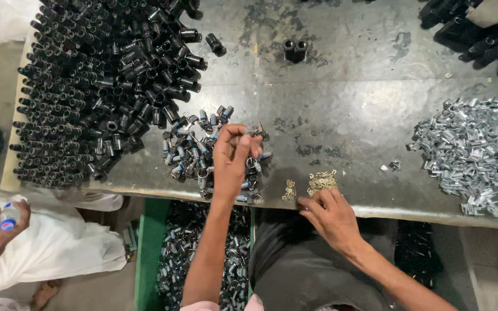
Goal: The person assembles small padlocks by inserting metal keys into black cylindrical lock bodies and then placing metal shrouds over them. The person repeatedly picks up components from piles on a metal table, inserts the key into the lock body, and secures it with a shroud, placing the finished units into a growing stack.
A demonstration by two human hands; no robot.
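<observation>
Both hands work at the near edge of a worn metal table (341, 103). Left hand (233, 158) is curled, fingers pinched shut on a small metal part above a heap of small blue-and-silver assembled pieces (194, 152); can't tell exactly which part it grips. Right hand (331, 216) rests at the table edge w/ fingertips closed down on a little cluster of brass-coloured clips (321, 182); a few more brass bits (290, 190) lie just left of that, between the two hands. Big pile of black tubes (93, 86) fills the table's far left, touching the blue-and-silver heap. Two black tubes (295, 49) stand apart near top centre. Heap of shiny silver clips (474, 152) sits at right, well apart from the hands. Below the table edge, a green bin (148, 253) holds more assembled pieces. At lower left another person's hand (8, 222) holds a small bottle (10, 216).
</observation>
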